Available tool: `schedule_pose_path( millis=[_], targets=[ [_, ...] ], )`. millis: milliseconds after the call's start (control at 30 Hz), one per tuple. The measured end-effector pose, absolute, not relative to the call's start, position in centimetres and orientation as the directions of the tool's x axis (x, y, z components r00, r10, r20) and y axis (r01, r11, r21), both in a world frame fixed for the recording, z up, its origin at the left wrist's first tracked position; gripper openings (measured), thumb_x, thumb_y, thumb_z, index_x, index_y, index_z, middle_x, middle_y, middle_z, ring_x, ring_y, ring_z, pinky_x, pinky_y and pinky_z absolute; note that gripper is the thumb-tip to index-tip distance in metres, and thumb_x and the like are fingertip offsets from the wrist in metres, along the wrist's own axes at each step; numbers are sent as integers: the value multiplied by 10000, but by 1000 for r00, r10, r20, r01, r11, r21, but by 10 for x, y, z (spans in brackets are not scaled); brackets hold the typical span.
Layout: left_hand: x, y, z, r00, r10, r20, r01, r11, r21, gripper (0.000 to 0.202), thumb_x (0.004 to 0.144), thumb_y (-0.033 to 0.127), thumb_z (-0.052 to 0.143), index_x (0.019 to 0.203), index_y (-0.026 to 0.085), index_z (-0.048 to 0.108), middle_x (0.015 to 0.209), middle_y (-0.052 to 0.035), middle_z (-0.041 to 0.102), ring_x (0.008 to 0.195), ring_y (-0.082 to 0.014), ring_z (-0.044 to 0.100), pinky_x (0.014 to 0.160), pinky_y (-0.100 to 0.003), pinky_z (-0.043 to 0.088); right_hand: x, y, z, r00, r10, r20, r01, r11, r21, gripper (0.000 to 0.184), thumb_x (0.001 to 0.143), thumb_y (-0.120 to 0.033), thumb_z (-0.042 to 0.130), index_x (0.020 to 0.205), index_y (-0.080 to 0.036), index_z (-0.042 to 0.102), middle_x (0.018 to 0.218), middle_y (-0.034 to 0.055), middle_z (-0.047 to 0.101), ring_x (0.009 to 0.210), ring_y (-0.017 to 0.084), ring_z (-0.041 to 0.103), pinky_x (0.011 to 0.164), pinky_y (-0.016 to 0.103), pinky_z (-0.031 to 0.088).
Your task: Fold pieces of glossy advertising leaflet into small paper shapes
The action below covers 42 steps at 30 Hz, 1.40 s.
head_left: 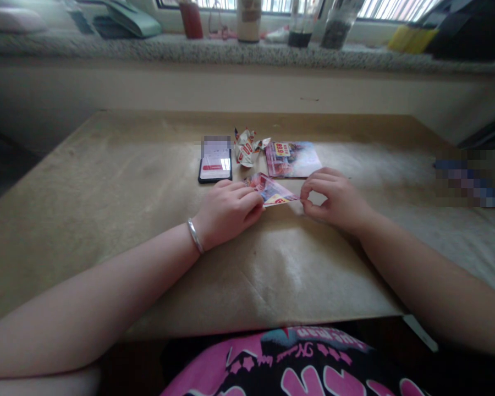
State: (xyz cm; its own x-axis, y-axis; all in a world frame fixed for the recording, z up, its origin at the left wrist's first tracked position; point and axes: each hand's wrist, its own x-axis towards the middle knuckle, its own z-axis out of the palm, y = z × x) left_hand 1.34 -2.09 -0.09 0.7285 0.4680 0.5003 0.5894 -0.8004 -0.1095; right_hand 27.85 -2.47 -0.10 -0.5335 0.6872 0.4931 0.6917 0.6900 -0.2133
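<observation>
A folded piece of colourful printed paper (274,190), pointed toward the right, lies between my hands on the table. My left hand (233,209), with a silver bangle at the wrist, rests over its left part with the fingers closed along its edge. The right tip of the paper is pinched between the thumb and forefinger of my right hand (334,198). Just beyond are a crumpled or folded paper shape (246,148) and a flat stack of printed sheets (292,159). A phone (215,162) with a lit screen lies beyond my left hand.
The table (107,220) has a shiny tan cover. Behind it, a speckled stone windowsill (214,52) holds several jars and bottles, including a red one (190,19), plus a yellow item (412,38) and a dark bag-like object (472,30). A blurred printed item (474,184) lies at the right edge.
</observation>
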Motion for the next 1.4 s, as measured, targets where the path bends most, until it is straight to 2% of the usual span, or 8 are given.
schedule_pose_path(
  millis=[333,500,667,800,900,1267,1400],
  targets=[
    [13,-20,-3,735,464,494,582,-806,-108,223,933,280,491,787,186,630,820,-4,711,800,-157,644,725,-285,414,289,-20,-4,-585,681,440,641,721,-264,66,758,-169,578,728,-227,568,779,44,650,791,211,584,780,370,475],
    [11,-18,-4,726,471,501,588,-803,-99,199,918,269,502,783,187,623,823,-2,708,783,-163,638,706,-287,413,292,-19,-4,-557,687,467,646,711,-276,90,755,-142,579,734,-228,562,774,41,646,782,206,588,772,360,477],
    [12,-17,-5,728,440,526,568,-817,-102,189,916,262,502,787,185,616,819,-1,705,786,-164,639,693,-280,417,286,-24,-2,-516,656,551,609,733,-302,84,770,-142,584,764,-225,569,771,35,650,760,196,594,739,343,476],
    [15,-17,-6,733,401,550,534,-840,-99,200,931,257,487,799,179,615,840,-13,707,777,-146,634,681,-254,437,271,-31,-2,-599,597,533,576,784,-230,69,817,-256,635,789,-210,594,789,49,666,762,199,592,709,334,468],
    [17,-18,-6,741,375,558,497,-864,-79,224,945,257,472,795,169,613,837,-24,701,758,-136,628,686,-238,458,260,-35,-3,-633,586,505,609,780,-142,86,850,-255,605,777,-210,601,779,43,672,756,195,582,705,330,455],
    [19,-17,-7,779,335,530,444,-892,-89,242,953,287,468,808,181,631,816,-23,701,761,-143,641,695,-255,477,235,-41,-7,-644,581,497,646,762,-53,155,889,-247,532,765,-204,614,780,49,675,757,194,551,712,321,452],
    [18,-16,-8,784,347,515,447,-891,-80,226,941,285,484,805,188,636,828,-16,710,775,-142,649,710,-259,471,236,-41,-8,-658,578,483,634,771,-60,158,889,-240,527,764,-205,618,779,44,670,764,194,552,705,317,449]
  ],
)
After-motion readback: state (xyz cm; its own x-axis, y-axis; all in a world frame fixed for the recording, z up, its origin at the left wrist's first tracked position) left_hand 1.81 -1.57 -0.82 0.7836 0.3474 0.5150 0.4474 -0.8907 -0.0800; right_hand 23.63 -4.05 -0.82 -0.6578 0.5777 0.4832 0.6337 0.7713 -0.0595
